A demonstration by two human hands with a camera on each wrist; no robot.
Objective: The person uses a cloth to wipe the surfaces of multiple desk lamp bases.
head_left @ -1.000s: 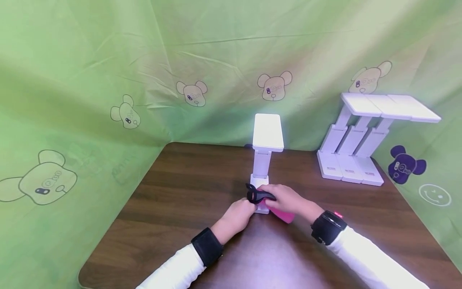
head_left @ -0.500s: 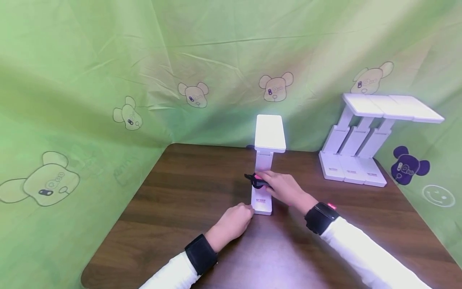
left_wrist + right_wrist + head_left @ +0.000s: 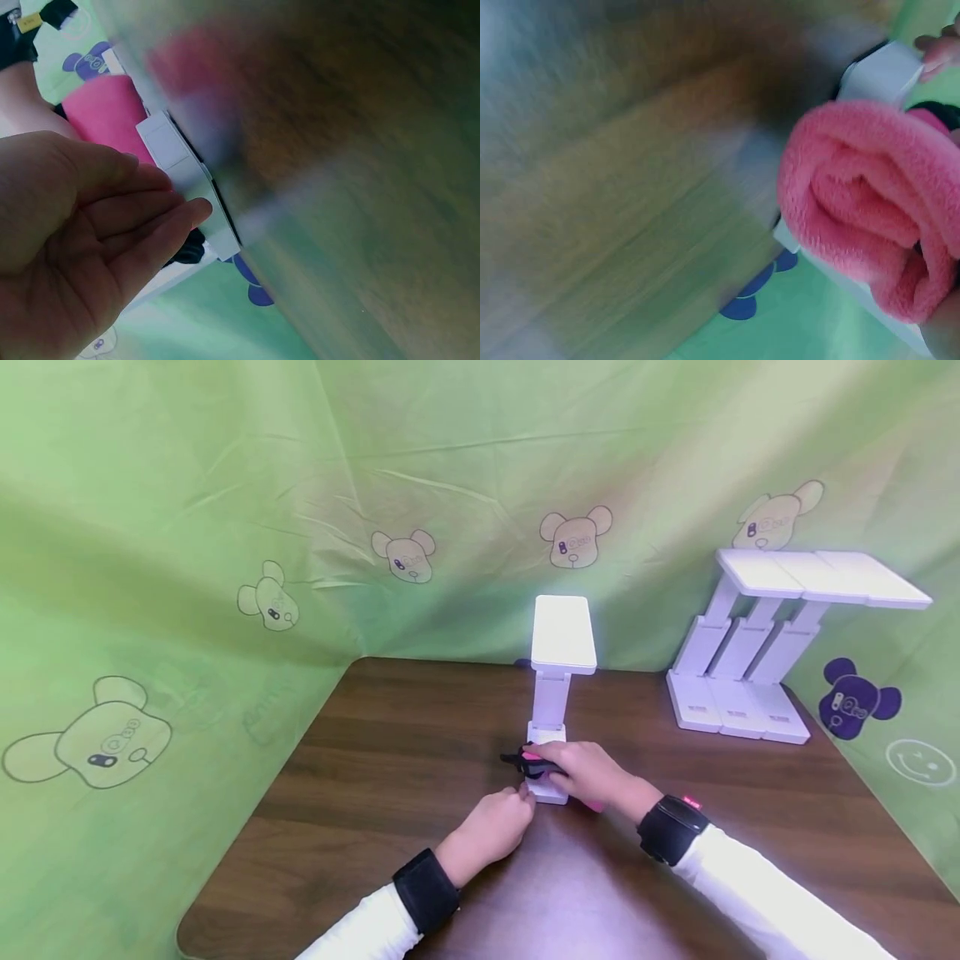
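Observation:
A white desk lamp [image 3: 550, 697] with a lit rectangular head [image 3: 563, 633] stands mid-table. My right hand [image 3: 590, 770] grips a rolled pink plush cloth [image 3: 866, 184] with a black strap-like part [image 3: 531, 764], low over the lamp's base [image 3: 547, 797]. From the right wrist view, the cloth's coiled end hides much of the lamp. My left hand [image 3: 495, 820] lies at the base's front left corner, fingertips touching or very near it. The left wrist view has its fingers [image 3: 142, 232] loosely bent before the base's edge, with no pinch visible.
Three similar white lamps [image 3: 737, 710] stand side by side at the right rear, heads lit. The brown wooden table [image 3: 360, 793] has a rounded front left corner. A green cloth backdrop [image 3: 442, 460] with bear prints surrounds its far and side edges.
My right hand has moved with the pink cloth away from me along the lamp, then back toward its base. My left hand has stayed near the base's corner. The lamps stand unmoved.

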